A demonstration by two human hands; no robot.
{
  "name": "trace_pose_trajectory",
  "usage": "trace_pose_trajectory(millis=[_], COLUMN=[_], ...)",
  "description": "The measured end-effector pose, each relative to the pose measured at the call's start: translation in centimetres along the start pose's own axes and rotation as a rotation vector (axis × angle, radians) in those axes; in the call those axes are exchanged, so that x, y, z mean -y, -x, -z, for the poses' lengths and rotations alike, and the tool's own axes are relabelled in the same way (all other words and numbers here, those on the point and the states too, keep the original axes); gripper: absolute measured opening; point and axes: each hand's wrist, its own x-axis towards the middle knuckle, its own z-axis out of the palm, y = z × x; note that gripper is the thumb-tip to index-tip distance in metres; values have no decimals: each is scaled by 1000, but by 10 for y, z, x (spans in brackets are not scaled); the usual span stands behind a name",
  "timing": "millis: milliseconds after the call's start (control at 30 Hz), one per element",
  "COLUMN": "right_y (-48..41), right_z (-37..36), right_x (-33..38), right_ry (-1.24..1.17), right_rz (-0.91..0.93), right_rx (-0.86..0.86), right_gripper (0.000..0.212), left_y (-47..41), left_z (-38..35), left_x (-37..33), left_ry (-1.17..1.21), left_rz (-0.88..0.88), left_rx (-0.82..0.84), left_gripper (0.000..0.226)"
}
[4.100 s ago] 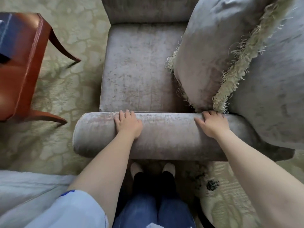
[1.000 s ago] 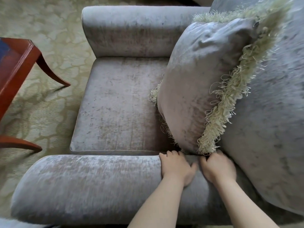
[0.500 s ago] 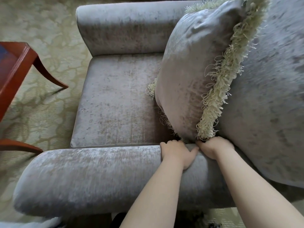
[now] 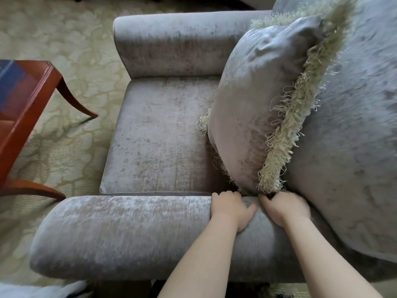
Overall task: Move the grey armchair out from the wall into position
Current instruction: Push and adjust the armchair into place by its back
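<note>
two bare forearms reaching in from the bottom edge. left hand (image 4: 233,210) laid over the top of the near rolled armrest (image 4: 120,237) of the grey velvet armchair (image 4: 159,134), fingers (image 4: 224,195) hooked over its inner edge, thumb spread toward the other hand. right hand (image 4: 283,208) just beside it on the same armrest, fingers curled in and pinched at the seam where the fringe meets the armrest; cannot tell whether clamped on fringe or on upholstery. armchair seen from its side, seat cushion bare, a grey square cushion with pale green fringe (image 4: 257,108) leaning upright against the backrest (image 4: 354,147). far armrest (image 4: 171,41) beyond. reddish-brown wooden desk with curved legs (image 4: 28,108) near the chair's front on the pale green patterned carpet (image 4: 53,35).

judged to be mid-shift, with a grip set for pulling or swinging the chair's back end. next move likely calls for a firm two-handed heave, minding the desk legs close by.

no wall in view; chair legs hidden; backrest cut off at right; slight blur throughout.
</note>
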Motion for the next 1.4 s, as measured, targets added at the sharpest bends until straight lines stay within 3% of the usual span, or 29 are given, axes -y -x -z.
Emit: trace_pose_trajectory(millis=[100, 333, 633, 800, 967, 1100, 1233, 1333, 1400], right_y=[-1, -5, 17, 24, 23, 12, 8, 13, 31], right_z=[-3, -1, -1, -3, 9, 28, 50, 43, 29], right_x=[0, 1, 3, 4, 13, 46, 144, 228, 284], right_ry=[-1, 54, 75, 74, 93, 226, 548, 249, -33], right_rz=[0, 19, 41, 24, -14, -202, -72, 165, 344], right_rx=[-47, 40, 30, 99, 232, 524, 580, 445, 478], right_gripper=[59, 62, 59, 61, 73, 72, 44, 39, 46], left_y=[-2, 0, 16, 22, 25, 35, 50, 72, 83], left_z=[-4, -5, -3, -2, 2, 5, 22, 36, 42], left_x=[0, -2, 1, 3, 16, 71, 173, 256, 300], left_ry=[-18, -65, -59, -53, 32, 14, 20, -28, -47], left_rz=[10, 72, 16, 41, 35, 71, 233, 362, 411], left_rx=[-28, -76, -38, -12, -6, -2, 39, 56, 48], left_gripper=[64, 80, 76, 63, 66, 70, 73, 72, 69])
